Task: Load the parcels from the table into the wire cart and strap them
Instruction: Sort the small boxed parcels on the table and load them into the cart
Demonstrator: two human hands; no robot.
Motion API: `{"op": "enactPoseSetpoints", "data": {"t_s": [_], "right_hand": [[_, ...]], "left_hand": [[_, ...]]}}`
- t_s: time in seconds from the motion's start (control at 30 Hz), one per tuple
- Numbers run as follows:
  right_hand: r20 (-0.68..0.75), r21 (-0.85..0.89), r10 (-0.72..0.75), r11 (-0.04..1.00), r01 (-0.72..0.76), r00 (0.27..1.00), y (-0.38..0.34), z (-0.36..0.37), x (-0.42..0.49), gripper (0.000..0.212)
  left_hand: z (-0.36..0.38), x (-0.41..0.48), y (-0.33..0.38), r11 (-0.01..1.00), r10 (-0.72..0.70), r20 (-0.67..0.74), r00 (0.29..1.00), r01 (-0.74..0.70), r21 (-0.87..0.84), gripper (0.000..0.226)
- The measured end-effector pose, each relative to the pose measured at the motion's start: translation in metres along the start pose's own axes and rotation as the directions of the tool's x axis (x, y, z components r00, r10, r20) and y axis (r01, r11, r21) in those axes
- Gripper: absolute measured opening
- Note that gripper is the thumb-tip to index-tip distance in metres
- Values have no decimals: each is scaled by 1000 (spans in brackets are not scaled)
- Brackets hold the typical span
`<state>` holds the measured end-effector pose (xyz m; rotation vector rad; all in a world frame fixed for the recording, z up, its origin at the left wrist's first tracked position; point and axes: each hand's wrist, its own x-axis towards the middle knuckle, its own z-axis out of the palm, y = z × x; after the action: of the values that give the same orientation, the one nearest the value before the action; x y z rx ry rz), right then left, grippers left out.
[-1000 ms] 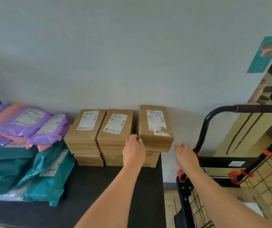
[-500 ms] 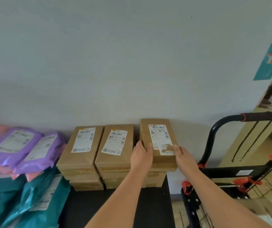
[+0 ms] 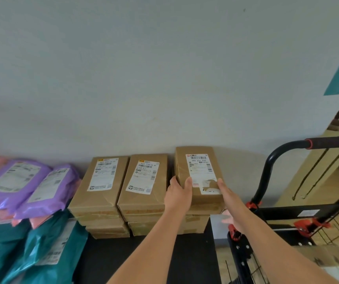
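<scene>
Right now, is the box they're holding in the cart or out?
Out: left hand and right hand grip the box over the table's right pile; the cart stands beside.

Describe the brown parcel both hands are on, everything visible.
The brown parcel is a flat oblong box wrapped in creased brown paper, its white barcode label on top partly torn near the front. It lies topmost on the right-hand stack of like boxes on the black table, by the wall. The left hand grips its left side, the right hand its right, thumbs on top. Whether it is lifted cannot be told.
</scene>
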<state>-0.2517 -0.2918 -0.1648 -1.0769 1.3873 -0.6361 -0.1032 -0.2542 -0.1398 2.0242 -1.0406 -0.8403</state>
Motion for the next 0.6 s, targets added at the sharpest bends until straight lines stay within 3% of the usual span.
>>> {"op": "enactPoseSetpoints", "data": {"t_s": [0.17,0.37,0.6], "right_hand": [[5,64,-21,998,20,1000,2,-1,0,43],[-20,174,-78,981,81,997,-9,-9,-15,25],[-50,299,-79,950,91,996,0,-31,-37,40]], "left_hand": [[-2,-3,0,999,-4,24,1000,4,-34,64],[-2,-14,9,992,46,17,999,-44,-116,66],[2,-36,16,924,-15,73,997,42,-380,76]]}}
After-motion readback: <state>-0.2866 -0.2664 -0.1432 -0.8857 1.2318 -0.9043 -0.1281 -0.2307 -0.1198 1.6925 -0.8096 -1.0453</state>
